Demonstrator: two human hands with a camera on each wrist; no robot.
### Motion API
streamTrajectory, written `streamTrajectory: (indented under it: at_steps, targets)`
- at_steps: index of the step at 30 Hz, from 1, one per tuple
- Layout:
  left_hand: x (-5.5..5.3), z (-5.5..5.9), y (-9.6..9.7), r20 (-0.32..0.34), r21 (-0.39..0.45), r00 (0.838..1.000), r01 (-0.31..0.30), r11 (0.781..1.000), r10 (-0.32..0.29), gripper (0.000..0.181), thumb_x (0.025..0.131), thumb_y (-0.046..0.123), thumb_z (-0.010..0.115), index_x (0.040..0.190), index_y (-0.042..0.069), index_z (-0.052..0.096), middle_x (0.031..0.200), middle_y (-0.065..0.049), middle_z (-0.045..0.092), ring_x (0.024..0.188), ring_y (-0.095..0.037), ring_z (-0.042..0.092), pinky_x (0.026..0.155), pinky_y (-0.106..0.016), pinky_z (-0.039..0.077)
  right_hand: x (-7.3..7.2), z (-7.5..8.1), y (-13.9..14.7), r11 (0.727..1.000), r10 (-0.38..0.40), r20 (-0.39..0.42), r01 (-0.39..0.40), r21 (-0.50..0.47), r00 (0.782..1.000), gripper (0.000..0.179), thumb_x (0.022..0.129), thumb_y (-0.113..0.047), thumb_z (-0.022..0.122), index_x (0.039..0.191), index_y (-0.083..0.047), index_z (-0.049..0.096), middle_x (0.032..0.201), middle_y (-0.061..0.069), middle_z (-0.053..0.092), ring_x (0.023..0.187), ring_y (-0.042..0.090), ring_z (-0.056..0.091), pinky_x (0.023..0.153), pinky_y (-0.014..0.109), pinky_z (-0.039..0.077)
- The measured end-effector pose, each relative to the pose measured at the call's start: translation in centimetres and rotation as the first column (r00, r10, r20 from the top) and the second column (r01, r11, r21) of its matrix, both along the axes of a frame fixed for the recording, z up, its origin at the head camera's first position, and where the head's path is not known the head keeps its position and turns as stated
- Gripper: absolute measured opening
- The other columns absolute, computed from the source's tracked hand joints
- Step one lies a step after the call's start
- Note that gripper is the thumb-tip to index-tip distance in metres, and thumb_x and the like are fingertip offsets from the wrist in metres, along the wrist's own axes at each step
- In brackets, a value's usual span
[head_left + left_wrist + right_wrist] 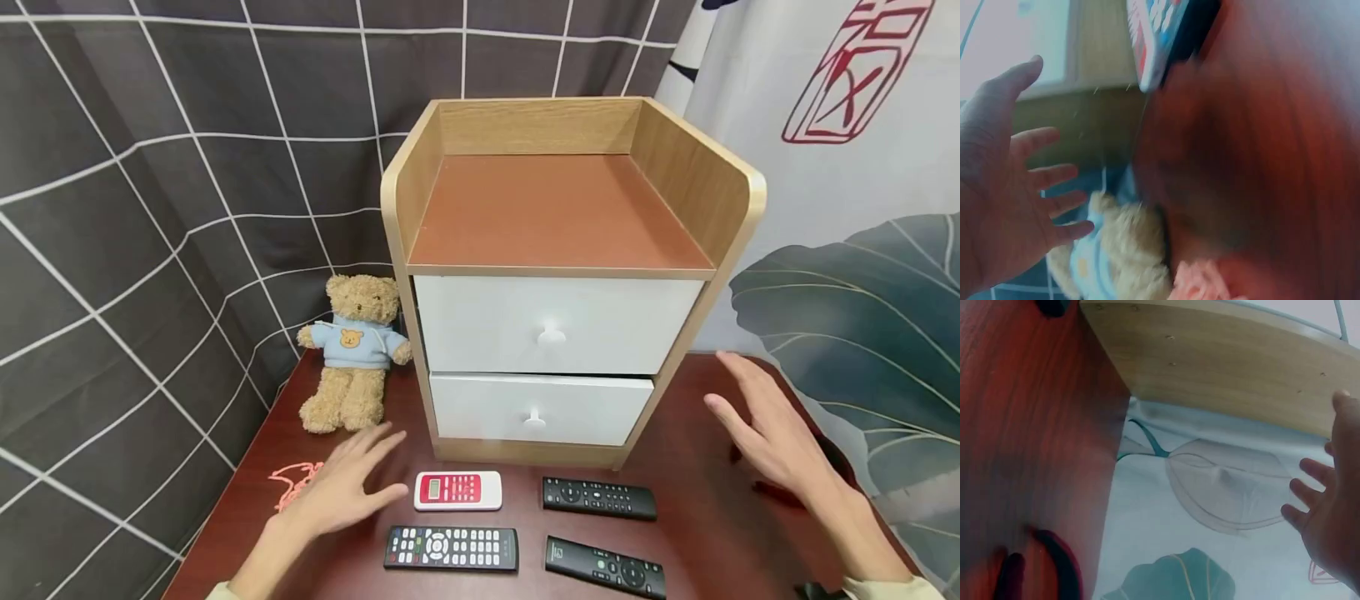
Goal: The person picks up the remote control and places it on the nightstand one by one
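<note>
My left hand (337,487) hovers over the left of the table with its fingers spread, holding nothing. Just right of it lies a white remote with a red face and small display (458,491), and below that a black remote with many pale buttons (452,548). A tangle of pink cord (1200,282) lies under this hand. My right hand (780,433) is raised to the right of the cabinet, fingers extended and nothing in it. Beneath it, partly hidden, is a curved dark and red object (1060,565). Two black remotes (598,498) lie between the hands.
A wooden cabinet (562,208) with two white drawers stands at the back; a dark gap shows above the lower drawer front (480,408). A teddy bear in a blue hoodie (357,346) sits left of it. Curtains hang behind the dark red table (697,533).
</note>
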State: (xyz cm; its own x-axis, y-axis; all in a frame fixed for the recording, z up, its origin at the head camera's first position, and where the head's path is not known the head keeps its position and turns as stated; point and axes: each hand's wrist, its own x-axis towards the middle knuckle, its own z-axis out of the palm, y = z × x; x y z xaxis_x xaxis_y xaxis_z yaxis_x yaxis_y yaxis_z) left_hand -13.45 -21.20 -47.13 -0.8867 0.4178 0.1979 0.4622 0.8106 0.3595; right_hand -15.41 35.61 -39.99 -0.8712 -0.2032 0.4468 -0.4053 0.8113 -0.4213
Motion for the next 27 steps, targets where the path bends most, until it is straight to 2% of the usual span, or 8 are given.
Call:
streamTrajectory:
  at_steps: [4, 7, 10, 13, 16, 19, 23, 27]
  targets:
    - [0.2, -0.8, 1.5, 0.049, 0.01, 0.998, 0.039, 0.999, -0.039, 0.058, 0.093, 0.046, 0.065, 0.142, 0.016, 0.056, 0.144, -0.012, 0.055, 0.134, -0.033, 0.052, 0.108, -0.058, 0.041, -0.4, 0.9, -0.7, 0.997, 0.014, -0.061, -0.019, -0.078, 0.998, 0.069, 0.096, -0.014, 0.062, 0.157, -0.02, 0.031, 0.156, 0.016, 0.037, 0.147, 0.011, 0.027, 0.119, 0.013, 0.009]
    - [0.5, -1.5, 2.5, 0.088, 0.014, 0.995, 0.041, 0.999, -0.042, 0.048, 0.097, 0.045, 0.059, 0.137, 0.018, 0.061, 0.138, -0.005, 0.062, 0.128, -0.025, 0.057, 0.106, -0.052, 0.044, -0.9, 2.0, -1.5, 0.985, 0.04, -0.096, -0.056, -0.165, 0.995, 0.068, 0.097, -0.008, 0.059, 0.157, -0.021, 0.03, 0.159, 0.003, 0.035, 0.141, -0.011, 0.024, 0.111, 0.005, 0.013]
    - [0.7, -2.3, 3.4, 0.078, 0.014, 0.994, 0.078, 0.997, -0.079, 0.043, 0.099, 0.044, 0.056, 0.133, 0.018, 0.064, 0.131, 0.001, 0.066, 0.123, -0.02, 0.061, 0.103, -0.048, 0.047, -1.7, 3.5, -2.5, 0.958, 0.087, -0.149, -0.124, -0.26, 0.985, 0.067, 0.098, -0.001, 0.053, 0.157, -0.017, 0.028, 0.159, -0.006, 0.034, 0.142, -0.007, 0.028, 0.11, 0.005, 0.018]
    - [0.7, -3.0, 4.1, 0.026, 0.015, 0.991, 0.133, 0.991, -0.134, 0.038, 0.098, 0.039, 0.059, 0.129, 0.017, 0.065, 0.126, 0.002, 0.067, 0.118, -0.018, 0.062, 0.099, -0.046, 0.049, -2.6, 5.6, -3.5, 0.924, 0.131, -0.233, -0.204, -0.324, 0.964, 0.061, 0.1, 0.0, 0.048, 0.156, -0.01, 0.026, 0.158, -0.004, 0.035, 0.143, 0.002, 0.033, 0.113, 0.008, 0.024]
    - [0.7, -3.6, 4.6, -0.036, 0.009, 0.985, 0.169, 0.986, -0.168, 0.034, 0.094, 0.032, 0.066, 0.124, 0.016, 0.067, 0.121, 0.004, 0.067, 0.114, -0.017, 0.062, 0.096, -0.043, 0.05, -3.3, 8.3, -4.8, 0.895, 0.133, -0.329, -0.256, -0.366, 0.935, 0.054, 0.102, -0.004, 0.043, 0.154, -0.005, 0.028, 0.154, -0.005, 0.038, 0.142, 0.008, 0.038, 0.114, 0.014, 0.029]
    - [0.6, -4.1, 4.8, -0.071, -0.012, 0.98, 0.187, 0.982, -0.188, 0.033, 0.09, 0.027, 0.071, 0.12, 0.015, 0.068, 0.118, 0.004, 0.065, 0.112, -0.016, 0.06, 0.095, -0.04, 0.05, -3.8, 11.4, -6.6, 0.858, 0.103, -0.448, -0.307, -0.412, 0.888, 0.047, 0.103, -0.01, 0.043, 0.148, 0.0, 0.034, 0.15, -0.003, 0.043, 0.14, 0.014, 0.042, 0.117, 0.024, 0.031]
    - [0.4, -4.4, 5.2, -0.055, -0.049, 0.979, 0.196, 0.979, -0.199, 0.039, 0.086, 0.025, 0.075, 0.122, 0.015, 0.067, 0.12, 0.002, 0.063, 0.113, -0.018, 0.059, 0.095, -0.04, 0.05, -4.4, 15.4, -9.6, 0.761, 0.037, -0.59, -0.405, -0.507, 0.807, 0.042, 0.097, -0.006, 0.044, 0.137, 0.005, 0.044, 0.141, 0.006, 0.052, 0.134, 0.024, 0.049, 0.118, 0.036, 0.034]
    - [-0.1, -4.5, 6.0, 0.002, -0.076, 0.979, 0.204, 0.976, -0.204, 0.045, 0.084, 0.027, 0.077, 0.126, 0.019, 0.065, 0.124, 0.001, 0.06, 0.115, -0.019, 0.057, 0.096, -0.039, 0.048, -5.3, 18.5, -12.2, 0.583, -0.049, -0.667, -0.521, -0.623, 0.743, 0.038, 0.084, -0.002, 0.044, 0.117, 0.006, 0.06, 0.124, 0.012, 0.063, 0.12, 0.026, 0.058, 0.11, 0.033, 0.042]
